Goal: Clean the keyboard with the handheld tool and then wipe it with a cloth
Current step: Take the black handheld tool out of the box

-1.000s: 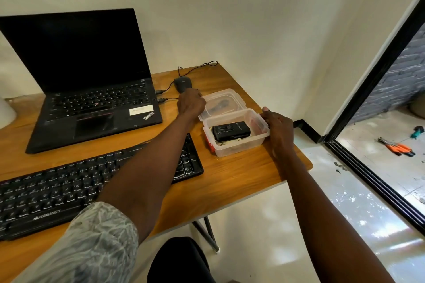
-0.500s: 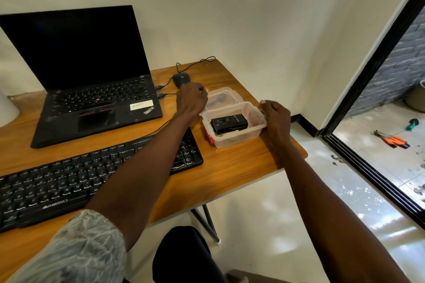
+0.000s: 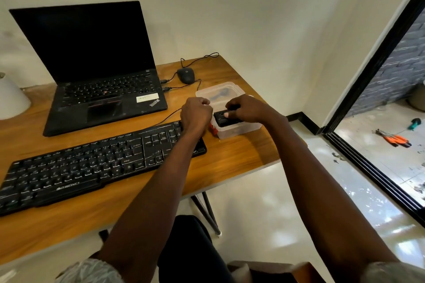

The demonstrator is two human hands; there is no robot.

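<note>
The right hand (image 3: 247, 109) pinches the small black handheld tool (image 3: 224, 118) inside the clear plastic box (image 3: 239, 130); lift straight up while the curled, empty left hand (image 3: 195, 112) steadies the box beside it.

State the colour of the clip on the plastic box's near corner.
Red clip, seen in the head view.

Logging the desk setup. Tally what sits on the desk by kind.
Keyboard: 1
Laptop: 1
Mouse: 1
Clear plastic box: 1
Clear lid: 1
Black handheld tool, in the box, gripped by the right hand: 1
White object at the left edge: 1
Total: 7
</note>
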